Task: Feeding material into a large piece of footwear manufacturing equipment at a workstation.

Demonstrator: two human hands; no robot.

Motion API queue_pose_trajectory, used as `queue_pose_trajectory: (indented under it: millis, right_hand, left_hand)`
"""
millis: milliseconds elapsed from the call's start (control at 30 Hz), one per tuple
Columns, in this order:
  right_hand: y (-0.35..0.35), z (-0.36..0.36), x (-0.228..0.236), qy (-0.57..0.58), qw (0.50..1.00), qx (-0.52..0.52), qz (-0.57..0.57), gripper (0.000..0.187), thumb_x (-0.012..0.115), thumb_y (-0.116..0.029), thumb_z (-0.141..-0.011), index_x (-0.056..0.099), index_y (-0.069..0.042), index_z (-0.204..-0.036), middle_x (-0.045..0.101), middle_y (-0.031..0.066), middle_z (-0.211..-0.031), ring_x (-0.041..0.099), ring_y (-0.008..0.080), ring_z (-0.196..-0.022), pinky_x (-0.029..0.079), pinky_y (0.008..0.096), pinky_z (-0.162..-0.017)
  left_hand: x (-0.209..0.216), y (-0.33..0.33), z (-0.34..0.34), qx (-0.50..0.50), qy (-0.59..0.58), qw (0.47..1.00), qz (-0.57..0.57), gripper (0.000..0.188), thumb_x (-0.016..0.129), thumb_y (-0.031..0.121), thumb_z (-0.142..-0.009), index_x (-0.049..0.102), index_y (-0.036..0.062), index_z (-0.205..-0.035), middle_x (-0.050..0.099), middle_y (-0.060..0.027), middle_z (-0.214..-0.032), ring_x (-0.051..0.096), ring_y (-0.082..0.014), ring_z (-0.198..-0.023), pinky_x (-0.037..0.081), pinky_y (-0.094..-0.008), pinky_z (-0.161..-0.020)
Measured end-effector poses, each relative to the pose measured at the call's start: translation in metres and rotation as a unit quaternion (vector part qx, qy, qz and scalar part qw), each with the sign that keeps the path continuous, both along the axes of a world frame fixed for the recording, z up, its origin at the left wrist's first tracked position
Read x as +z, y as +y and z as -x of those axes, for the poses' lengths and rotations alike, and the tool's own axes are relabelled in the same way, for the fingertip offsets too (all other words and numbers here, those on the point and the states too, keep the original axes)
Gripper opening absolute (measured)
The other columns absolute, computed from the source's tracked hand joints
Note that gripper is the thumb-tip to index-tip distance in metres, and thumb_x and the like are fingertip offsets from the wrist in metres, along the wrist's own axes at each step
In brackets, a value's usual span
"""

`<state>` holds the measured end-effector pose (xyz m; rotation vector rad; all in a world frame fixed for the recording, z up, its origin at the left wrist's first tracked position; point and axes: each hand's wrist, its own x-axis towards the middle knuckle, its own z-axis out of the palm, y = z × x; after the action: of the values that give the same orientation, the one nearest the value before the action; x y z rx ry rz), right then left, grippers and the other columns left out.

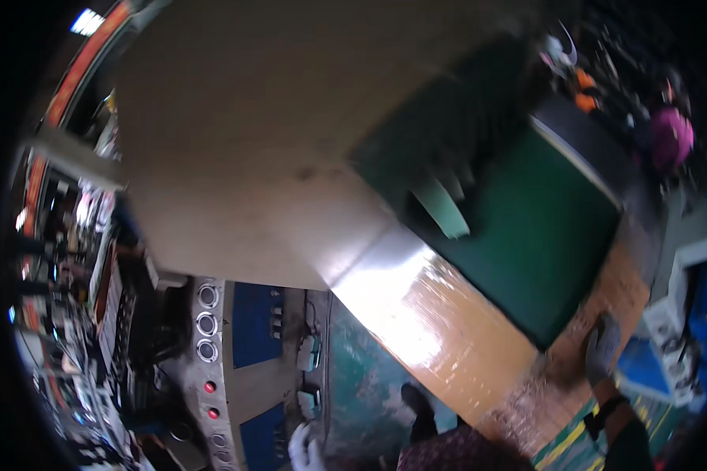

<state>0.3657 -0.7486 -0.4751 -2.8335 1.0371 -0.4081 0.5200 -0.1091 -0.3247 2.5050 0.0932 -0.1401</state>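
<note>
Hands apart beside a control panel, nothing clearly held.

The left hand (pixel 305 447), in a white glove, is near the red buttons (pixel 210 399) and could press one; its grip I cannot tell. The right hand (pixel 602 348), dark-gloved, hangs empty, well apart.

From where I sit, my left hand (pixel 305 449) in its white glove is cut off by the lower edge at six o'clock, so I can't tell its grip. My right hand (pixel 602 348), grey-gloved at four o'clock, is smeared by motion; fingers unreadable. The green machine body (pixel 526 220) blurs at two o'clock, and the cluttered shelves (pixel 71 259) at nine are too small to make out
</note>
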Motion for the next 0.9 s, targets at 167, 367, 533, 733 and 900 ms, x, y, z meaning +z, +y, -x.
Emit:
queue_pose_trajectory:
  millis: [167,367,533,733,900]
  right_hand:
    - [0.158,-0.138,0.085,0.031,0.971,0.112,-0.209,0.038,0.059,-0.009,-0.079,0.061,0.001,-0.116,0.061,0.0223,-0.113,0.056,0.0444,-0.107,0.040,0.0523,-0.099]
    - [0.307,-0.248,0.023,0.011,0.917,0.381,-0.117,0.067,0.066,-0.031,-0.083,0.047,-0.002,-0.141,0.048,0.0212,-0.144,0.039,0.0395,-0.140,0.020,0.0640,-0.116]
    - [0.365,-0.324,0.015,0.077,0.908,0.409,-0.059,0.082,0.061,-0.057,-0.087,0.043,-0.011,-0.152,0.035,0.0133,-0.161,0.023,0.0334,-0.153,0.006,0.0622,-0.122]
    - [0.369,-0.329,0.016,0.110,0.904,0.410,-0.051,0.092,0.065,-0.059,-0.082,0.038,-0.008,-0.155,0.031,0.0160,-0.163,0.021,0.0354,-0.154,0.003,0.0605,-0.123]
    - [0.370,-0.324,0.026,0.140,0.910,0.387,-0.037,0.088,0.058,-0.059,-0.087,0.036,-0.011,-0.157,0.028,0.0119,-0.166,0.017,0.0301,-0.155,0.000,0.0586,-0.124]
  left_hand:
    - [0.054,0.104,0.066,0.090,-0.104,0.980,-0.145,0.031,0.059,0.015,-0.100,0.063,0.0009,-0.128,0.063,-0.0207,-0.128,0.056,-0.0385,-0.125,0.042,-0.0463,-0.110]
    - [0.056,0.138,0.151,0.179,-0.068,0.925,-0.327,0.036,0.064,0.026,-0.094,0.068,0.0017,-0.120,0.063,-0.0245,-0.128,0.056,-0.0451,-0.120,0.043,-0.0534,-0.105]
    - [0.053,0.120,0.234,0.248,0.014,0.878,-0.409,0.040,0.071,0.027,-0.088,0.068,0.0023,-0.118,0.062,-0.0260,-0.128,0.057,-0.0464,-0.118,0.047,-0.0547,-0.097]
    - [0.018,0.099,0.310,0.386,0.136,0.849,-0.335,0.052,0.067,0.037,-0.091,0.064,0.0011,-0.129,0.060,-0.0266,-0.134,0.055,-0.0443,-0.124,0.045,-0.0530,-0.104]
    - [0.050,0.072,0.283,0.353,0.203,0.863,-0.301,0.045,0.067,0.043,-0.089,0.070,0.0092,-0.119,0.062,-0.0182,-0.135,0.057,-0.0387,-0.124,0.045,-0.0534,-0.102]
